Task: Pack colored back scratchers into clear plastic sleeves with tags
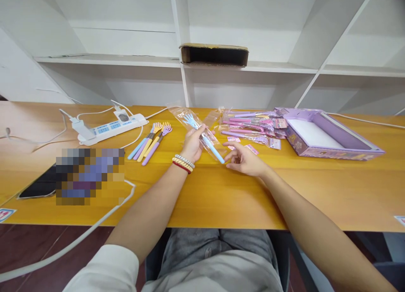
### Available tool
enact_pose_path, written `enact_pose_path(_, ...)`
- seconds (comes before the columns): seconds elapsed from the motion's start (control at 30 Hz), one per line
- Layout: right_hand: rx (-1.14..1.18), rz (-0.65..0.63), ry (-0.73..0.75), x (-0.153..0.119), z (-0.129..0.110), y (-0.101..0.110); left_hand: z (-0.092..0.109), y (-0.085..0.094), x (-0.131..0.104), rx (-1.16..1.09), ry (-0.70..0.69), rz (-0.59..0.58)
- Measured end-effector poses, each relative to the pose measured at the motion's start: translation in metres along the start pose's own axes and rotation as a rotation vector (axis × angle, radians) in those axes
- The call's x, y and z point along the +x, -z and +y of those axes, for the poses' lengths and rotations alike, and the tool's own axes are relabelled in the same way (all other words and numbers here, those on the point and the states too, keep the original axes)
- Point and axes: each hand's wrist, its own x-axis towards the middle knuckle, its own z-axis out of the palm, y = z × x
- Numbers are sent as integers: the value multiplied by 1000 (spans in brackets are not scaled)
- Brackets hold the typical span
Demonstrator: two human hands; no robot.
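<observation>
My left hand is closed around a light blue back scratcher in a clear plastic bag. Its claw end points up and away from me, and the handle slants down to the right. Beside the handle's lower tip is my right hand, fingers loosely bent and apart, holding nothing visible. Whether its fingertips touch the bag is hard to see. Small pink cards lie just beyond it. Several bagged back scratchers in pink and purple are piled behind the right hand.
Left of my hands lie several unbagged back scratchers. Behind them is a white power strip with plugs and cables. A dark phone rests at the left, beside a blurred patch. On the right stands an open purple box; a cardboard box sits on the shelf.
</observation>
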Motion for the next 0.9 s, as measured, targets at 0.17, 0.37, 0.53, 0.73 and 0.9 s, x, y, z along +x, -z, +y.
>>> enact_pose_path(0.17,-155,-2,7,2,7,-2,5,1,-1,-39,60,-5)
enact_pose_path(0.37,-268,74,87,4,6,-7,3,-6,-5,-61,78,-29)
enact_pose_path(0.53,-306,104,114,3,1,-6,2,-6,-5,-47,63,-24)
enact_pose_path(0.73,-240,192,186,0,-5,-7,4,-1,-4,31,121,-140)
enact_pose_path(0.9,-139,173,133,-1,-7,-3,3,7,1,80,119,-189)
